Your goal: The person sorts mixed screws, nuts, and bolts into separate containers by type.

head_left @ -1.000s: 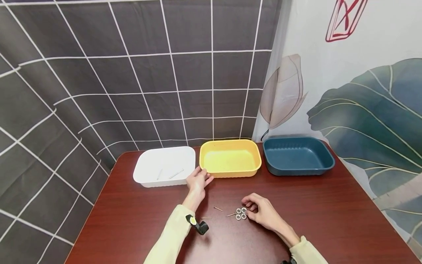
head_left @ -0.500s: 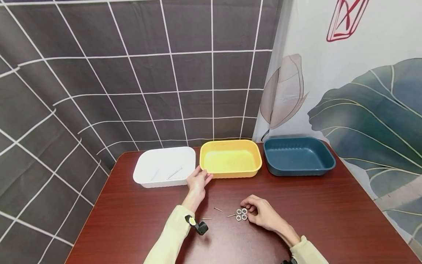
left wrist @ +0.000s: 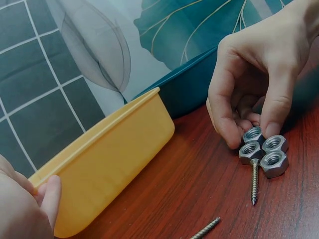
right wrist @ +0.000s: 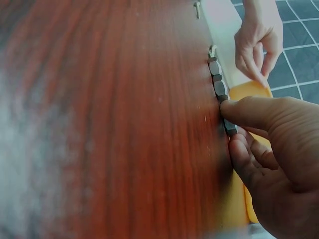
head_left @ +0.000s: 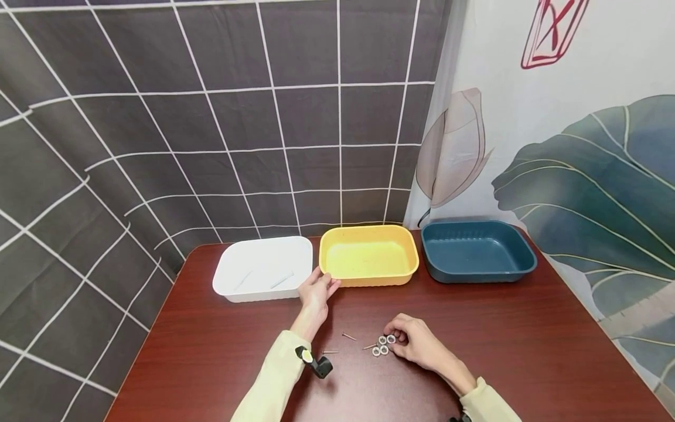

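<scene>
My left hand (head_left: 314, 293) pinches the near left corner of the yellow tray (left wrist: 114, 164), its thumb outside the rim. Over the middle of the table, my right hand (head_left: 420, 347) holds a hex nut (left wrist: 253, 134) between thumb and forefinger. Three more silver nuts (left wrist: 273, 163) lie against it on the wood in a tight cluster. One brass-coloured screw (left wrist: 254, 181) points away from the cluster, its head end right at the nuts. Two similar screws lie farther left: one screw (head_left: 349, 336) slants behind, and another screw (head_left: 330, 352) lies near the left wrist's camera.
A white tray (head_left: 263, 258) stands left of the yellow one, with two thin pale rods (head_left: 282, 279) in it. To the right is a dark blue tray (head_left: 477, 275). All three line the back edge of the brown table (head_left: 211, 363), before a grey gridded cloth (head_left: 306, 117).
The two front nuts have slid slightly left relative to the rear pair. My right fingers have drawn in a little closer around the cluster. The left hand stays at the yellow tray.
</scene>
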Motion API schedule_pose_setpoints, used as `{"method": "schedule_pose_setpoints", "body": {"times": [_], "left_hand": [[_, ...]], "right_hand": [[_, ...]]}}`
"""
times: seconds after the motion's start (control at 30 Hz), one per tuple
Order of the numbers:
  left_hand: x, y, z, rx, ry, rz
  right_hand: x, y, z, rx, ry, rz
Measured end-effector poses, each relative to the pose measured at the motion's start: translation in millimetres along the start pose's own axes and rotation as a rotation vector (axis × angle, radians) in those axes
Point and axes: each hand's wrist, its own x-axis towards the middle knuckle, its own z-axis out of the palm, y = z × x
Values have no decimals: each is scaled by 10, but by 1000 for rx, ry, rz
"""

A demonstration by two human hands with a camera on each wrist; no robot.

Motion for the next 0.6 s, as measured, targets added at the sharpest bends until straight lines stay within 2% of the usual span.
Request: {"method": "schedule_pose_setpoints", "body": {"times": [0.17, 0.3, 0.47, 0.6], "left_hand": [[1, -6, -14, -2, -11, 1], [2, -21, -22, -2, -17, 1], [0, -32, -24, -8, -12, -1], [0, -26, -19, -13, -7, 0]], "right_hand": [[15, -26, -16, -32, -27, 48], [13, -36, -26, -26, -19, 86], [-2, -25, -41, 13, 45, 99], [65, -17, -118, 28, 116, 103]]}}
